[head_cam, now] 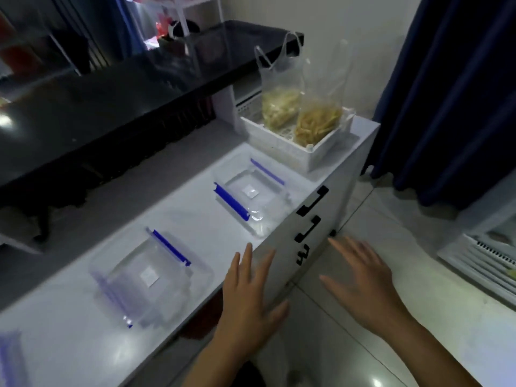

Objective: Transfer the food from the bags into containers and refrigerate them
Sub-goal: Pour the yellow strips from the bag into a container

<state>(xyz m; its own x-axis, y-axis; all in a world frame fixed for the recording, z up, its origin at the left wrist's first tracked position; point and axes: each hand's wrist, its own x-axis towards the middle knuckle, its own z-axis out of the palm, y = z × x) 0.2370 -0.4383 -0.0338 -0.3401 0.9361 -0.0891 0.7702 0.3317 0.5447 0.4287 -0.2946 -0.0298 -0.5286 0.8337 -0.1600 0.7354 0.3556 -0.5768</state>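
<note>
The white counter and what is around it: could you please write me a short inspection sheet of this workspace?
Surface: white counter, glossy, with black drawer handles on its front.
Job's things: two clear bags of food upright in a white basket; two clear containers with blue clips, near and far, lids on.
Clutter: another blue-clipped item at the left edge, partly out of view.
Grips: left hand and right hand open, holding nothing.
Cables: nothing seen.
Surroundings: black table, dark blue curtain, tiled floor.
</note>
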